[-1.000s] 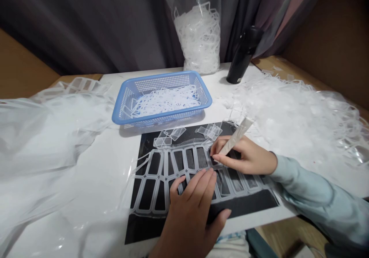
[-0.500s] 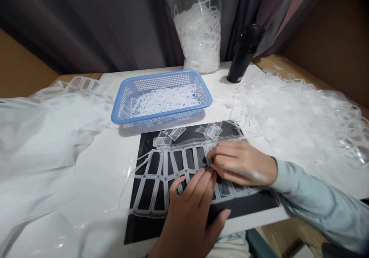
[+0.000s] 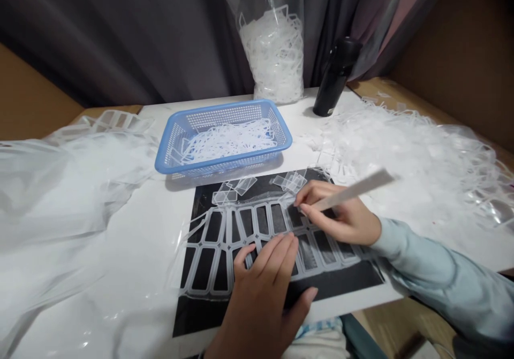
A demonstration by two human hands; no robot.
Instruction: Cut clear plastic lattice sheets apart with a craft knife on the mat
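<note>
On a black mat [image 3: 201,321] lies a translucent plastic sheet [image 3: 231,247] with two rows of rounded rectangular cut-outs. My left hand [image 3: 265,279] rests flat on its lower row, fingers stretched out and thumb apart. Pinched like a pen in my right hand [image 3: 341,214] is a slim, flat, pale tool [image 3: 353,189]; its exact kind does not show. The tool slants up to the right, its lower end by an upper-row cut-out near the sheet's right part. Small clear rectangular pieces [image 3: 243,185] lie in two loose groups along the mat's far edge.
Behind the mat stands a blue basket [image 3: 225,162] holding thin white frames. A clear bag [image 3: 277,59] of similar frames and a black bottle [image 3: 336,78] stand at the back. Plastic sheets [image 3: 72,188] are heaped left, and a pile of white scraps [image 3: 417,161] spreads right.
My right hand has turned and opened up slightly, swinging the tool from lying along the hand to pointing upward. More of the sheet's right part shows. My left hand stays nearly in place.
</note>
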